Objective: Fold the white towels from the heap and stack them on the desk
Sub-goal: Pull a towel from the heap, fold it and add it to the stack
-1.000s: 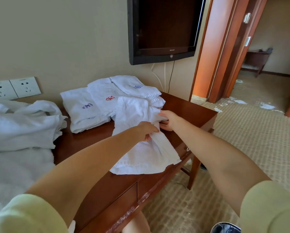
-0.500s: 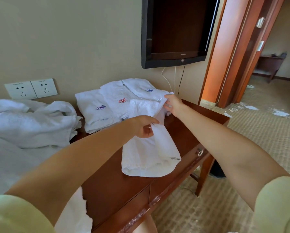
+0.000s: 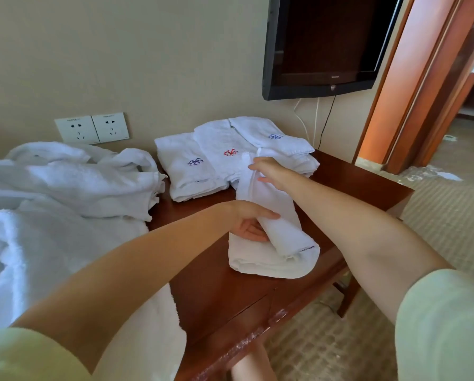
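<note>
Left hand [image 3: 248, 224] grips the towel [image 3: 260, 264] mid-length, right hand [image 3: 269, 171] pinches its far end.

left hand [image 3: 248, 225] and right hand [image 3: 270, 171] grip a towel [image 3: 274, 261].

A white half-folded towel [image 3: 274, 251] lies on the brown desk [image 3: 216, 298], its far end lifted. Behind it, three folded towels [image 3: 219, 149] with embroidered emblems overlap. The rumpled heap [image 3: 79, 182] lies to the left.
</note>
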Tool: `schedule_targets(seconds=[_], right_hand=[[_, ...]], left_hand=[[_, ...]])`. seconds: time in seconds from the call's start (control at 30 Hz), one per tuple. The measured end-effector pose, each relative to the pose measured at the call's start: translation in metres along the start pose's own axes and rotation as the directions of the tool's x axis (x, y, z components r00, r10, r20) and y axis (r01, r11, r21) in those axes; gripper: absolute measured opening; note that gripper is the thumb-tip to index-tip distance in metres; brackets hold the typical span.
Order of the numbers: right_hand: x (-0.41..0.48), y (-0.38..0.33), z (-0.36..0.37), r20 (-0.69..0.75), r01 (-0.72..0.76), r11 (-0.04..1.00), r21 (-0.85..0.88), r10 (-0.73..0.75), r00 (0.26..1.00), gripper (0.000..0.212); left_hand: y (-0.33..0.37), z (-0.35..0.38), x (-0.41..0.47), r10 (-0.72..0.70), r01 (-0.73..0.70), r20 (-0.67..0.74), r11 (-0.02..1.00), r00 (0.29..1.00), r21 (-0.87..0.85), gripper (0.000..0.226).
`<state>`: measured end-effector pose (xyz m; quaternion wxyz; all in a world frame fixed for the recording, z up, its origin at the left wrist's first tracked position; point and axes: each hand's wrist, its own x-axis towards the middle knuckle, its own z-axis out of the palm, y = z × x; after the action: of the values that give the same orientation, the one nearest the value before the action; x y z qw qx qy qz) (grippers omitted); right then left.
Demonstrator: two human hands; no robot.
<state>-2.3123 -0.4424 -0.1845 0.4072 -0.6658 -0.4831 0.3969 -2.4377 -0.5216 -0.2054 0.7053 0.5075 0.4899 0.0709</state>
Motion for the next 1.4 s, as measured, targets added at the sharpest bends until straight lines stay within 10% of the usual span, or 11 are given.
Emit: schedule_targets(seconds=[0.17, 0.4, 0.63, 0.8, 0.93, 1.23, 1.4], right_hand=[[-0.011, 0.005, -0.024, 0.131, 0.037, 0.994, -0.102, -0.023, 0.991, 0.048], [-0.019, 0.015, -0.016, 0.201, 0.078, 0.964, -0.252, -0.027, 0.979, 0.053], [-0.015, 0.018, -0.016, 0.183, 0.128, 0.934, -0.333, -0.069, 0.981, 0.048], [-0.001, 0.024, -0.049, -0.201, 0.117, 0.99, 0.081, -0.099, 0.975, 0.031], [0.026, 0.044, -0.076, -0.364, -0.096, 0.994, 0.06, 0.111, 0.925, 0.012], [0.038, 0.072, -0.078, 0.174, -0.341, 0.896, 0.285, 0.301, 0.938, 0.059], [0.036, 0.068, -0.087, 0.222, -0.3, 0.895, 0.331, 0.235, 0.946, 0.056]], left_hand=[[0.009, 0.013, 0.004, 0.0, -0.001, -0.018, 0.996, 1.0, -0.084, 0.003], [0.004, -0.013, -0.026, -0.036, 0.109, -0.172, 0.894, 0.984, 0.434, 0.039], [0.002, -0.019, -0.018, 0.062, 0.137, -0.306, 0.799, 0.95, 0.586, 0.037], [0.033, -0.04, 0.011, 0.434, -0.077, -0.462, 0.788, 0.773, 0.611, 0.032], [0.058, -0.049, 0.039, 0.321, -0.179, -0.527, 0.936, 0.787, 0.303, 0.03], [0.049, -0.052, 0.085, 0.234, -0.185, -0.419, 0.97, 0.877, 0.156, 0.071], [0.051, -0.053, 0.08, 0.233, -0.188, -0.417, 0.971, 0.879, 0.146, 0.031]])
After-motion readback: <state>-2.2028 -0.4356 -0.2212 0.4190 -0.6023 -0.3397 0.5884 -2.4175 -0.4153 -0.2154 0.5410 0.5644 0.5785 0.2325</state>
